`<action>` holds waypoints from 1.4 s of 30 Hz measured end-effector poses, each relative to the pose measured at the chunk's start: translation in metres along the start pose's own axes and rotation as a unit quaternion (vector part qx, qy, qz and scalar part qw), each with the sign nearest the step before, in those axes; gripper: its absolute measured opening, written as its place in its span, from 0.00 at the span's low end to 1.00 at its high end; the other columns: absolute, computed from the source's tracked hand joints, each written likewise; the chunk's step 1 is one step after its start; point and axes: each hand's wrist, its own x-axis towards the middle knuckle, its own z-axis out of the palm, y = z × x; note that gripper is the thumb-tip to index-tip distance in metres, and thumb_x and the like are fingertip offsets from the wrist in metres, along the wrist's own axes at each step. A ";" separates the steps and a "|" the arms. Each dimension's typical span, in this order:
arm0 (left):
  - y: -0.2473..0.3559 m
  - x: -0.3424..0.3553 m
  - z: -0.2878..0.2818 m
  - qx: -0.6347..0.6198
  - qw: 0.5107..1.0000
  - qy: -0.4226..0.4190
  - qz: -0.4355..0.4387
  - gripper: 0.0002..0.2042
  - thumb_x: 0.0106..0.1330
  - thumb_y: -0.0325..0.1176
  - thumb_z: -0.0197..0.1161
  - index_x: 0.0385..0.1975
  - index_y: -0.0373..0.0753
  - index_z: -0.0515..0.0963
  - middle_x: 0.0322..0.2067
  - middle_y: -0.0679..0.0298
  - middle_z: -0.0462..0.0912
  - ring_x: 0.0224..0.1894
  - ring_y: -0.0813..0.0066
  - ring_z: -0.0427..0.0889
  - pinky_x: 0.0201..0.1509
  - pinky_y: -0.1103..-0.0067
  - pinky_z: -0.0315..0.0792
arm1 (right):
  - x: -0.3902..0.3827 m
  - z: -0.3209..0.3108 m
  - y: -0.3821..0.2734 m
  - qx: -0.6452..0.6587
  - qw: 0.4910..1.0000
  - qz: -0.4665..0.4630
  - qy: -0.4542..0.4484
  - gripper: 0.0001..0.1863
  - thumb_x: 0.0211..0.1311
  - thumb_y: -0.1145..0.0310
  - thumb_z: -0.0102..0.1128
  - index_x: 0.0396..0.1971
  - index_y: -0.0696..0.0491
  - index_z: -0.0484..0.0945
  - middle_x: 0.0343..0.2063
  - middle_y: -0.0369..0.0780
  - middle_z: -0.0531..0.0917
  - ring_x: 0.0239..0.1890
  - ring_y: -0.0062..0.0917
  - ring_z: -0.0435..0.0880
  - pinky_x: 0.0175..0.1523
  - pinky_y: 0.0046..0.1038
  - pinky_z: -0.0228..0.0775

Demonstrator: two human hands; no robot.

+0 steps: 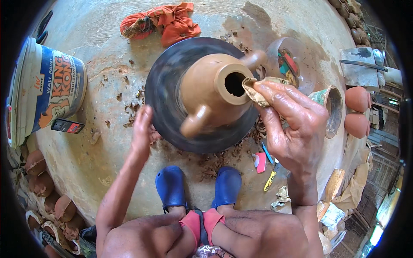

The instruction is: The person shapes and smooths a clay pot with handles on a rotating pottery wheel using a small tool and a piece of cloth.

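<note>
A brown clay pot [202,88] with two blurred side handles and a dark round mouth stands on a black wheel [164,96], which looks to be spinning. My right hand [290,118] pinches a crumpled, wet, tan rag [258,94] against the right side of the pot's rim. Beside the wheel's left edge is my left hand [144,131], fingers loosely curved and apart with nothing seen in them; whether it touches the wheel I cannot tell.
Around me lie red cloth [176,23], a paint bucket [47,88], a phone [67,125], a clear tub of tools [290,62], small tools [269,176], clay shavings and a mottled container [333,112]. Several pots [357,124] line both sides. Blue clogs [228,185] sit below the wheel.
</note>
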 end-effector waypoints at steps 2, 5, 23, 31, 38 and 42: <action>-0.022 0.023 -0.013 0.014 0.998 0.054 0.028 0.34 0.81 0.64 0.52 0.67 0.35 0.69 0.50 0.58 0.88 0.41 0.72 0.90 0.42 0.76 0.84 | 0.001 0.002 -0.002 -0.002 1.000 -0.019 0.014 0.16 0.55 0.81 0.70 0.45 0.58 0.89 0.41 0.47 0.91 0.41 0.42 0.92 0.47 0.36 0.86; -0.068 -0.050 0.050 0.061 0.988 0.052 -0.130 0.35 0.81 0.65 0.52 0.60 0.32 0.75 0.45 0.56 0.90 0.38 0.70 0.90 0.42 0.73 0.83 | 0.004 0.001 -0.003 -0.008 1.000 -0.025 0.016 0.15 0.54 0.81 0.70 0.44 0.58 0.89 0.40 0.47 0.91 0.40 0.42 0.92 0.46 0.37 0.85; -0.091 -0.094 0.036 -0.006 0.873 -0.350 -0.338 0.35 0.78 0.65 0.57 0.62 0.34 0.74 0.46 0.53 0.90 0.49 0.60 0.92 0.43 0.73 0.83 | 0.001 0.001 -0.026 0.012 1.000 0.023 0.004 0.12 0.61 0.82 0.70 0.45 0.60 0.89 0.40 0.48 0.91 0.44 0.41 0.93 0.50 0.34 0.83; -0.037 -0.036 -0.011 -0.001 0.993 0.019 -0.119 0.31 0.78 0.62 0.58 0.69 0.48 0.67 0.47 0.62 0.82 0.46 0.70 0.87 0.45 0.75 0.81 | 0.002 -0.011 -0.018 0.032 0.999 0.006 -0.038 0.12 0.59 0.82 0.71 0.44 0.61 0.90 0.40 0.49 0.92 0.44 0.39 0.93 0.51 0.33 0.83; -0.038 -0.039 -0.021 -0.034 0.994 0.070 -0.081 0.31 0.82 0.56 0.57 0.77 0.50 0.62 0.49 0.63 0.82 0.45 0.73 0.88 0.43 0.78 0.83 | 0.023 -0.017 -0.001 -0.070 0.983 -0.169 -0.027 0.22 0.54 0.85 0.72 0.51 0.59 0.89 0.46 0.47 0.91 0.45 0.39 0.92 0.50 0.34 0.84; -0.047 -0.046 -0.021 -0.035 0.992 0.074 -0.092 0.30 0.83 0.53 0.57 0.78 0.49 0.61 0.48 0.63 0.83 0.44 0.73 0.88 0.42 0.78 0.83 | 0.031 -0.017 0.007 -0.143 0.955 -0.247 -0.079 0.23 0.50 0.81 0.73 0.51 0.60 0.88 0.47 0.47 0.89 0.44 0.41 0.90 0.50 0.37 0.84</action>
